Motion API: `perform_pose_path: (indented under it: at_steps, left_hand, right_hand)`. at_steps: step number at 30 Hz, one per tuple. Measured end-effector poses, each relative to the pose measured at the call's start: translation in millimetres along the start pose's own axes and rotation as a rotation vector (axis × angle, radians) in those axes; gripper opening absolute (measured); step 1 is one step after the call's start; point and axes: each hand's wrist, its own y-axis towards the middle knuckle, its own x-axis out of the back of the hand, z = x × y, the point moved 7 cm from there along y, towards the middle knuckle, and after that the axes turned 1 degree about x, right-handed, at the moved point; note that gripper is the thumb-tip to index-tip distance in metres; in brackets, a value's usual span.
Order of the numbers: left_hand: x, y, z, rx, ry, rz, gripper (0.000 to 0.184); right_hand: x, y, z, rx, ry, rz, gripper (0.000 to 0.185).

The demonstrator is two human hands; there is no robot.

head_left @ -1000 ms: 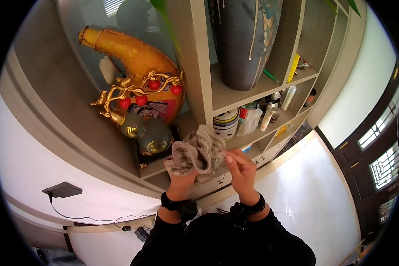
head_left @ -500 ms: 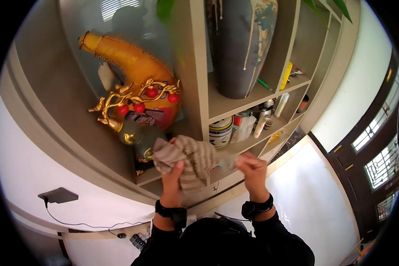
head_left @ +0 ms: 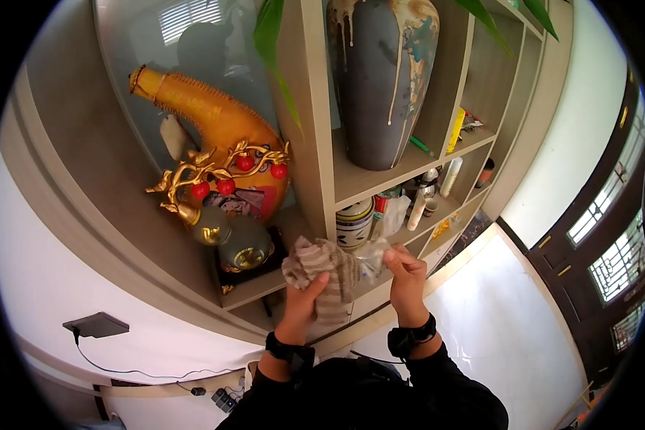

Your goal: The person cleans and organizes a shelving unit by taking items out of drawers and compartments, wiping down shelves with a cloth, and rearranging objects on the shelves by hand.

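A crumpled brown-and-beige striped cloth [head_left: 330,272] is bunched in my left hand [head_left: 304,301], thumb pressed over its front. My right hand [head_left: 407,279] pinches a clear, crinkled plastic piece [head_left: 370,258], maybe a bag, between thumb and fingers. The plastic stretches across to the cloth's right side; whether the two are joined I cannot tell. Both hands are in front of the shelf unit. Behind and left of the cloth stands a gourd-shaped ornament [head_left: 240,240] with gold branches and red balls.
An orange leather horn-shaped flask [head_left: 222,118] leans in the left compartment. A tall dark vase [head_left: 380,86] stands on the upper right shelf. Below it are a patterned ceramic jar [head_left: 355,222] and several small items. Green leaves [head_left: 269,43] hang in front. A power strip [head_left: 223,400] lies on the floor.
My left hand and the cloth have shifted right, away from the gourd ornament and closer to my right hand. The plastic in my right hand was blurred and now shows more clearly.
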Motion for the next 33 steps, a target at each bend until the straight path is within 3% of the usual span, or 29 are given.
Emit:
perform_pose_path:
  at_steps: [5,7,8,9,11,12,15,19,21,23,25,26,29,31,33]
  left_hand:
    - [-21,-6,-9,-0.083,0.127,0.014,0.041]
    - [-34,-20,-33,-0.166,0.218,0.022,0.040]
    - [-42,-28,-48,-0.309,0.261,0.075,0.039]
    - [-47,-36,-59,-0.446,0.304,0.127,0.038]
    - [-40,-31,-55,-0.352,0.322,0.061,0.037]
    - [-35,-24,-53,-0.275,0.338,0.005,0.037]
    - [-29,-12,-44,-0.244,0.307,-0.026,0.035]
    - [-20,-8,-23,-0.208,0.192,-0.021,0.030]
    - [-14,-3,-25,-0.174,0.246,-0.055,0.028]
    - [-15,-9,-33,-0.244,0.287,-0.049,0.027]
    - [-27,-23,-54,-0.714,0.813,-0.039,0.031]
    - [-23,-25,-52,-0.703,0.818,-0.045,0.031]
    - [-7,-9,-31,-0.333,0.390,-0.016,0.035]
    - [-1,-7,-25,-0.287,0.298,0.021,0.031]
    - [-11,-12,-31,-0.243,0.279,-0.014,0.028]
  right_hand:
    - [-23,-6,15,-0.065,-0.028,0.048,0.010]
    - [-18,-5,50,0.214,-0.144,-0.062,0.011]
    - [-18,-8,58,0.338,-0.161,-0.042,0.013]
    - [-20,-7,54,0.328,-0.161,-0.043,0.013]
    - [-31,1,30,0.131,-0.346,0.054,0.012]
    - [-31,0,20,0.071,-0.251,0.021,0.012]
    - [-31,-11,19,0.134,-0.128,-0.027,0.011]
    - [-33,-13,-12,-0.056,-0.148,-0.014,0.011]
    - [-35,-12,-8,-0.045,-0.170,0.019,0.012]
    - [-46,-15,11,0.067,-0.176,0.128,0.013]
    - [-49,-16,22,0.173,-0.254,0.104,0.013]
    - [-49,-21,28,0.269,-0.334,0.079,0.013]
    - [-46,-18,16,0.251,-0.490,0.128,0.013]
    - [-45,-28,28,0.417,-0.280,0.081,0.014]
    - [-43,-22,21,0.214,-0.333,0.095,0.015]
